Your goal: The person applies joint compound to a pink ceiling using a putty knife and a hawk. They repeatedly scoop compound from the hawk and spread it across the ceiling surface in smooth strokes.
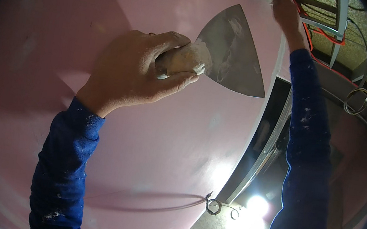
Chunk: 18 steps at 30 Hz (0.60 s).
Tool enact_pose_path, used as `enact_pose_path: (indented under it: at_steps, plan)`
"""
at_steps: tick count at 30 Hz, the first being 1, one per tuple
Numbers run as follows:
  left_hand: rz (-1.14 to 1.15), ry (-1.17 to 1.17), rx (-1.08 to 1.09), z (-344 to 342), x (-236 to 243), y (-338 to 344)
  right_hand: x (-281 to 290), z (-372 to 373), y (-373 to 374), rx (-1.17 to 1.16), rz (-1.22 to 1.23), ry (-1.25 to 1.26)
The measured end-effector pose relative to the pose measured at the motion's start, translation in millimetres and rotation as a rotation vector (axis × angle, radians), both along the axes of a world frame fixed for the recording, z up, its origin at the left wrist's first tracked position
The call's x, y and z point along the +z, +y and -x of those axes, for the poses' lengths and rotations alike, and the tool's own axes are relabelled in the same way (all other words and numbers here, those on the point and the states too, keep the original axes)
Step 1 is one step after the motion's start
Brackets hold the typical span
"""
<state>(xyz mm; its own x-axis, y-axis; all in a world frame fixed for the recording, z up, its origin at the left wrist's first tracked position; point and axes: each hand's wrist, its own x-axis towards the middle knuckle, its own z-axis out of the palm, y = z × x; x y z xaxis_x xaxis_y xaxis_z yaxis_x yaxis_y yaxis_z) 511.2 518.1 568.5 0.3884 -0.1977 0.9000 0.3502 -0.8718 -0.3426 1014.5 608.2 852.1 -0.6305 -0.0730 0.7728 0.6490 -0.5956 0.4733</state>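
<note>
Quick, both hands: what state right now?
Left hand: closed, holding a broad, triangular, grey metal putty knife by its handle.
Right hand: at the top edge, partly cut off; grip cannot be told.

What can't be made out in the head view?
- Head view: right hand's fingertips, and whether they grip anything; the top edge cuts them off.
- Head view: part of the scraper's handle; the left hand covers it.
- Head view: detail around the bright light; glare washes it out.
- Head view: right upper arm; cut off by the lower edge.
</note>
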Motion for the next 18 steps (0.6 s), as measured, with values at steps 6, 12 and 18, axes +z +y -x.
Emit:
enact_pose_path:
  at_steps: [6,12,18]
  plan:
    - [0.111,0.079,0.064,7,2,-8,78,-85,-8,0.38,0.399,0.626]
    - [0.08,0.056,0.1,7,-1,-5,60,-39,12,1.28,0.695,0.933]
    - [-0.022,-0.028,0.037,2,-5,1,38,27,-23,0.947,0.762,0.969]
